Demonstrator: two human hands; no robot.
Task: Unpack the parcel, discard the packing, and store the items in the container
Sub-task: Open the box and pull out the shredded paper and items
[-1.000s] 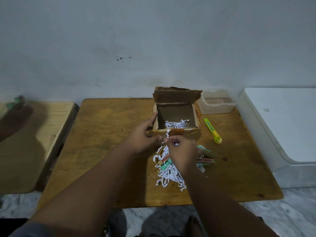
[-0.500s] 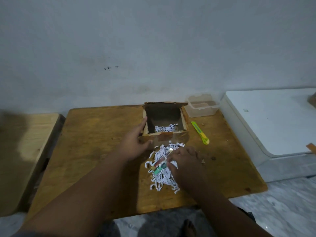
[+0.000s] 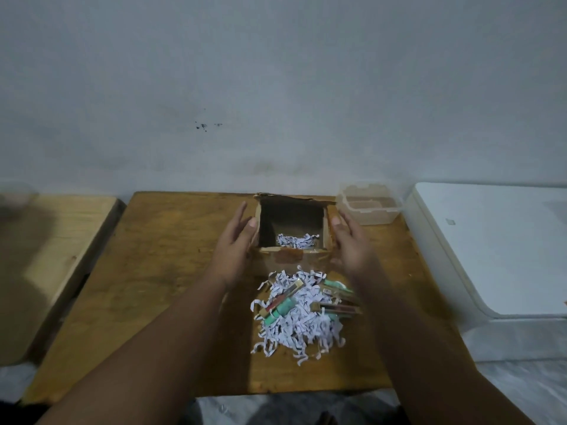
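So the cardboard box (image 3: 291, 228) is sitting open near the table's 12 o'clock edge, a brown, rough-edged little cube with taped flaps and a thin layer of white shredded paper lying in its bottom. The left hand (image 3: 234, 243) is hovering at the box's 9 o'clock side and the right hand (image 3: 349, 240) at its 3 o'clock side, both with fingers spread apart and flat, gripping nothing; can't tell if the palms are actually touching the cardboard.

At 6 o'clock from the box, a fluffy heap of shredded paper (image 3: 294, 323) is lying on the wood, curly white strips with small print on them. Mixed into it are the items (image 3: 279, 305), slim stick-shaped things in mint green and dark red with gold ends, too small to name.

The table (image 3: 171, 271) is worn, orange-brown wood pushed against a pale grey wall (image 3: 276, 87) with a few dark specks. A clear plastic container (image 3: 368, 207) is standing at 2 o'clock, just beside the box. A white appliance (image 3: 497, 250) is sitting off at 3 o'clock, and a paler wooden surface (image 3: 52, 256) at 9 o'clock.
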